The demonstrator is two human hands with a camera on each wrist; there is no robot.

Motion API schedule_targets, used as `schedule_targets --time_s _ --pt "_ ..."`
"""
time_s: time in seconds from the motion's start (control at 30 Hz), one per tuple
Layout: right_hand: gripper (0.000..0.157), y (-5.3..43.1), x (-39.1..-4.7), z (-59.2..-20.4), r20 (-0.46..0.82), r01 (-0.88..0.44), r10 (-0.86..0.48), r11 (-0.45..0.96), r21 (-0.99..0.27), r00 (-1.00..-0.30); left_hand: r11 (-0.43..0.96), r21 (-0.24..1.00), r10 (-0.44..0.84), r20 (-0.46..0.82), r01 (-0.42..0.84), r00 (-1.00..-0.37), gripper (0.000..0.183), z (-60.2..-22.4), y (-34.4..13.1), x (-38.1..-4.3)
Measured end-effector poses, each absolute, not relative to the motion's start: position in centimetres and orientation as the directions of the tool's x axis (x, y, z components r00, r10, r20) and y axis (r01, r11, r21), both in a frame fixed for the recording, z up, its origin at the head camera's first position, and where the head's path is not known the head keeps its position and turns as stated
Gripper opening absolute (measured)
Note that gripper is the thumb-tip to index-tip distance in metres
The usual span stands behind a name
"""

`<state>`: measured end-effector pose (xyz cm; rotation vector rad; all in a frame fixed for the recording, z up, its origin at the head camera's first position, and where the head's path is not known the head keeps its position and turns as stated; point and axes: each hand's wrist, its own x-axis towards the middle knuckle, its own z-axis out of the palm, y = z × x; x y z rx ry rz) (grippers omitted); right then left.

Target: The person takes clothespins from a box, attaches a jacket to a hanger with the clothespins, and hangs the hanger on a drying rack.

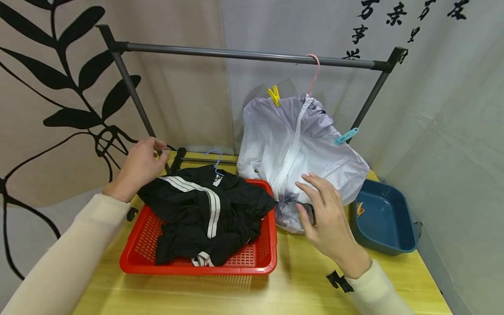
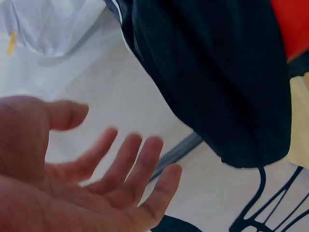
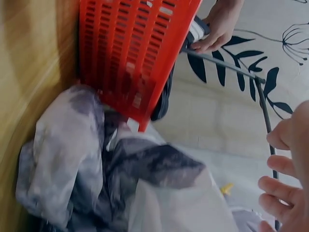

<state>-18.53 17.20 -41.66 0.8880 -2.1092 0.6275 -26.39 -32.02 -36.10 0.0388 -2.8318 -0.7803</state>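
Observation:
A black garment with white stripes (image 1: 236,210) lies in a red basket (image 1: 197,270), a blue hanger hook (image 1: 218,162) sticking up from its collar. Just above its left shoulder hovers my left hand (image 1: 143,164); the left wrist view shows relaxed fingers (image 2: 123,164) apart from the dark cloth. A white and lilac zip jacket (image 1: 323,148) hangs from the rack on a pink hanger (image 1: 314,72). My right hand (image 1: 328,221) is held in front of its lower part, fingers spread and holding nothing. Yellow (image 1: 274,96) and light blue (image 1: 346,136) clothespins sit on the jacket's shoulders.
A dark grey rack (image 1: 236,53) stands on the wooden table (image 1: 299,284), its bar crossing above both garments. At the right, a blue basin (image 1: 390,214) holds orange-brown clothespins (image 1: 360,209). A patterned curtain (image 1: 189,109) hangs behind.

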Motion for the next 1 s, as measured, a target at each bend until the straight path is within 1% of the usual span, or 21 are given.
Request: schedule_targets --time_s 0.1,0.2,0.37,0.5,0.73,1.0 --pt "0.045 16.6 -18.5 -41.7 0.748 -0.761 -0.416 0.624 -0.180 -0.517 0.882 0.463 0.014 0.157 0.086 -0.988 0.041 -36.5 -31.4 -25.9" --pt "0.046 16.0 -18.5 -41.5 0.702 -0.763 -0.447 0.610 -0.214 -0.555 0.892 0.436 0.076 0.116 0.119 -0.990 0.038 -37.0 -30.9 -25.7" --pt "0.050 14.8 -18.8 -41.2 0.630 -0.769 -0.503 0.585 -0.256 -0.592 0.902 0.420 0.102 0.025 0.103 -0.994 0.044 -37.7 -30.5 -25.4" --pt "0.049 13.7 -19.2 -40.9 0.583 -0.776 -0.545 0.569 -0.271 -0.603 0.909 0.407 0.106 -0.021 0.089 -0.994 0.047 -38.4 -30.6 -25.3" --pt "0.048 12.2 -20.1 -40.6 0.515 -0.782 -0.598 0.550 -0.292 -0.613 0.915 0.387 0.123 0.001 0.113 -0.992 0.046 -39.2 -30.7 -25.2" --pt "0.052 10.8 -21.6 -40.4 0.366 -0.754 -0.659 0.576 -0.316 -0.657 0.908 0.395 0.147 0.006 0.137 -0.989 0.044 -39.4 -31.1 -25.3"
